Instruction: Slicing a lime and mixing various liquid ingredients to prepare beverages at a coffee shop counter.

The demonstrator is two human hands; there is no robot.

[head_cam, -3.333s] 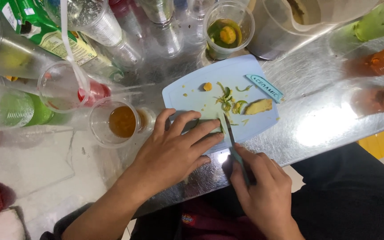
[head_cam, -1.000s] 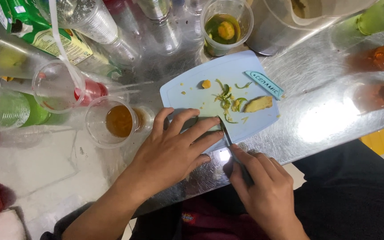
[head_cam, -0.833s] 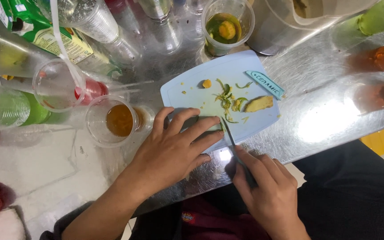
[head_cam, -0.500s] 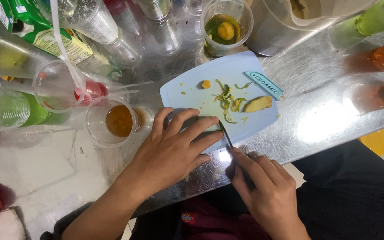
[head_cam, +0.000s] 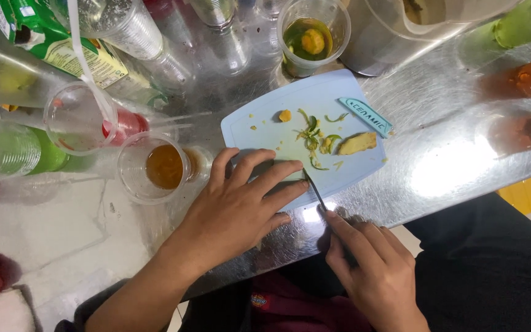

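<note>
My left hand (head_cam: pixel 238 200) rests palm-down on the near left corner of a pale blue cutting board (head_cam: pixel 265 126), fingers spread and covering whatever lies beneath. My right hand (head_cam: pixel 373 267) grips the handle of a small knife (head_cam: pixel 316 190), whose thin blade lies against the board's near edge beside my left fingertips. On the board lie a yellow fruit slice (head_cam: pixel 357 143), green and yellow peel scraps (head_cam: pixel 314 132), and a teal knife sheath (head_cam: pixel 365 115).
The board sits on a steel counter (head_cam: pixel 444 172). A plastic cup of amber liquid (head_cam: pixel 155 167) stands left of the board, a cup with fruit pieces (head_cam: pixel 310 37) behind it. Bottles, cups and a green carton (head_cam: pixel 50 37) crowd the back left; orange and green bottles (head_cam: pixel 527 77) lie right.
My right hand and the knife have shifted slightly along the board's near edge. My left hand has stayed pressed on the board.
</note>
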